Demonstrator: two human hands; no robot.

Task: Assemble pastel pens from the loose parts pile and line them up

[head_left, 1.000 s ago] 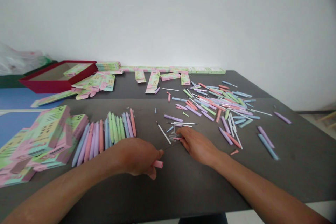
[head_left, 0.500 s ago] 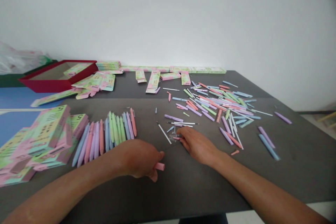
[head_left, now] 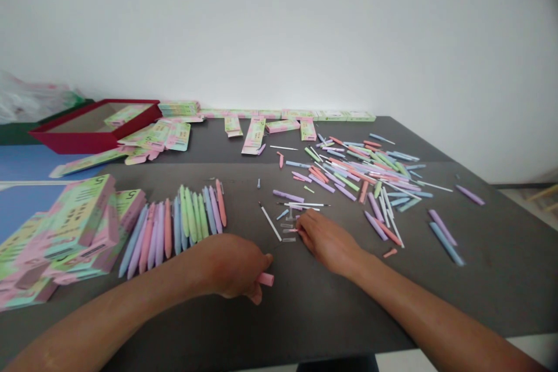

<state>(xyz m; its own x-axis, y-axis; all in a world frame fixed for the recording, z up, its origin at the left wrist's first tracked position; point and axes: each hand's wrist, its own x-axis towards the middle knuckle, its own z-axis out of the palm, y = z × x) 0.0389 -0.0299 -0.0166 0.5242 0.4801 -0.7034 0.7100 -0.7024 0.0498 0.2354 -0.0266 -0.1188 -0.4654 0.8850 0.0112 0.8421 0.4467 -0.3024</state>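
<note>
My left hand is curled around a short pink pen barrel, whose end sticks out past the fingers near the table's front edge. My right hand rests on the dark grey table, with its fingertips pinching a thin pink pen part. Several small clear plastic pieces lie just beyond those fingertips. Next to them is a white pen refill. A fanned row of pastel pens lies to the left of my left hand, and a loose heap of pen parts lies beyond my right hand.
Stacked pink-and-green printed cartons stand at the left of the table. Flat cartons lie along the back by the white wall. A red box holding cartons sits at the back left, with a plastic bag beyond it.
The small clear pieces, bunched together earlier, now lie apart in a short line. My left hand and its pink barrel have shifted slightly toward the front edge.
</note>
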